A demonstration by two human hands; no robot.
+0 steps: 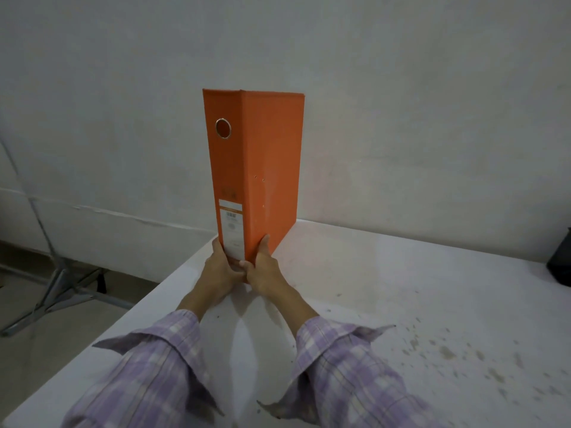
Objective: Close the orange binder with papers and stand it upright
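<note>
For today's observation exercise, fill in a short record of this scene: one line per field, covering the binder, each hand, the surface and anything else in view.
binder: orange binder, closed, standing upright, spine with ring hole and label facing the camera
left hand: left hand gripping the lower spine edge from the left
right hand: right hand gripping the lower right side, thumb on the cover
surface: white table, speckled with stains at right
background: white wall
other: dark object at right edge, unidentifiable; metal stand on floor at left

We reach both arms forward, checked sleeves (160, 362) pulled to the wrists. Our left hand (220, 270) and right hand (262, 268) sit side by side, thumbs touching, fingers clamped around the orange binder (265, 168).
</note>
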